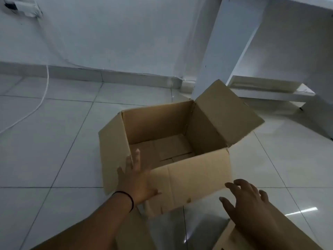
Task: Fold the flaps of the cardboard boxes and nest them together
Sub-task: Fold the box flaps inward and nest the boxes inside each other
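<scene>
The open cardboard box (173, 141) stands on the tiled floor (54, 141); light yet stiff, grasp it at flap creases, where the spread left hand (137, 179) rests, right hand (246, 199) spread nearby.

One head-worn camera looks forward and down (wide-angle) at the tiled floor (54, 141), close above both forearms.

Pale glossy floor tiles (54, 141) fill the lower frame. A white cable (44, 94) trails down the left side from a wall socket (27, 8) at upper left. White shelves (266, 91) sit at right, under a white table leg (225, 42).
</scene>
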A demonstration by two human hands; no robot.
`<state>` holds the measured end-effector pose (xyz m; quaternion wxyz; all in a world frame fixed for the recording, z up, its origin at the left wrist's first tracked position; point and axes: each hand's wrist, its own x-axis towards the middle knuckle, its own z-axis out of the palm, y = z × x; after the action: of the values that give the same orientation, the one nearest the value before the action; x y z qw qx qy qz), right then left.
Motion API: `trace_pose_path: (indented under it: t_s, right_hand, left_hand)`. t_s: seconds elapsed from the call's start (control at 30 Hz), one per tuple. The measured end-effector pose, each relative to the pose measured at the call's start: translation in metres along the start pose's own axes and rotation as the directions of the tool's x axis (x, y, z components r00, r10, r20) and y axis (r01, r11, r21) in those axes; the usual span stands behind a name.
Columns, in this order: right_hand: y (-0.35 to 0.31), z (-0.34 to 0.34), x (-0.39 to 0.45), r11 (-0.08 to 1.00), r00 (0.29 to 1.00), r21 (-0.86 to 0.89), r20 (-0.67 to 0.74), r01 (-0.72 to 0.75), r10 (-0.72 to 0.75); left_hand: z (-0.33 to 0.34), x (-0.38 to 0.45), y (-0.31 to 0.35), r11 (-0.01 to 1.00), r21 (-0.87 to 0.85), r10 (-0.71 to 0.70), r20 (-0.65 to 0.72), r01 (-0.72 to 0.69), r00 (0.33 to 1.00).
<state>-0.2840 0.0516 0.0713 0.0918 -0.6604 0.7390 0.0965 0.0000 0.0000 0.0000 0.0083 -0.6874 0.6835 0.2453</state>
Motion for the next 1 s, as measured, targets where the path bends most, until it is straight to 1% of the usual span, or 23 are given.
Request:
trace_pose_path:
  t_s: [0.03, 0.1, 0.13, 0.27, 0.4, 0.47, 0.6, 0.67, 0.73, 0.83, 0.9, 0.93, 1.0]
  right_hand:
    - [0.002, 0.001, 0.008, 1.0, 1.0, 0.003, 0.016, 0.004, -0.004]
    - [0.006, 0.003, 0.024, 0.999, 1.0, -0.038, -0.007, 0.016, -0.017]
    - [0.008, 0.0, 0.031, 0.999, 1.0, -0.036, -0.02, 0.018, -0.019]
    - [0.016, -0.004, 0.07, 0.998, 0.995, -0.057, -0.09, 0.04, -0.045]
    - [0.018, -0.013, 0.124, 0.993, 0.979, -0.102, -0.187, 0.066, -0.085]
    - [0.018, -0.017, 0.15, 0.989, 0.981, -0.14, -0.182, 0.047, -0.073]
    - [0.019, -0.01, 0.183, 0.984, 0.996, -0.176, -0.083, 0.01, -0.025]
    - [0.018, -0.002, 0.189, 0.98, 0.998, -0.198, -0.063, 0.002, -0.015]
    - [0.013, 0.001, 0.191, 0.972, 0.995, -0.233, -0.092, 0.002, -0.024]
    - [0.002, 0.0, 0.189, 0.967, 0.983, -0.253, -0.164, 0.036, -0.08]
    - [-0.011, 0.001, 0.187, 0.973, 0.982, -0.218, -0.156, 0.072, -0.108]
    - [-0.019, 0.004, 0.186, 0.984, 0.985, -0.153, -0.133, 0.092, -0.113]
    - [-0.036, 0.013, 0.184, 0.991, 0.992, 0.073, -0.079, 0.109, -0.103]
  left_hand:
    - [0.0, 0.006, -0.001, 0.999, 0.019, -0.03, 0.021, 0.03, 0.999]
    - [0.002, 0.018, -0.004, 0.997, 0.028, -0.074, 0.01, 0.074, 0.997]
    - [0.003, 0.024, -0.008, 0.996, 0.016, -0.089, -0.018, 0.09, 0.996]
    - [0.005, 0.038, -0.022, 0.994, -0.077, -0.084, -0.051, 0.08, 0.995]
    - [0.003, 0.042, -0.028, 0.985, -0.135, -0.117, -0.08, 0.106, 0.99]
    - [0.005, 0.041, -0.029, 0.987, -0.124, -0.118, -0.086, 0.107, 0.989]
    - [0.01, 0.043, -0.036, 0.986, -0.101, -0.141, -0.082, 0.133, 0.987]
    - [0.01, 0.042, -0.042, 0.987, -0.099, -0.139, -0.102, 0.129, 0.985]
    - [0.008, 0.04, -0.049, 0.987, -0.109, -0.136, -0.131, 0.122, 0.982]
    - [0.001, 0.035, -0.065, 0.988, -0.121, -0.118, -0.17, 0.098, 0.978]
    - [-0.005, 0.035, -0.081, 0.987, -0.139, -0.103, -0.207, 0.075, 0.973]
    - [-0.008, 0.036, -0.09, 0.988, -0.143, -0.093, -0.222, 0.062, 0.971]
    - [-0.013, 0.04, -0.103, 0.994, -0.111, -0.051, -0.24, 0.025, 0.969]
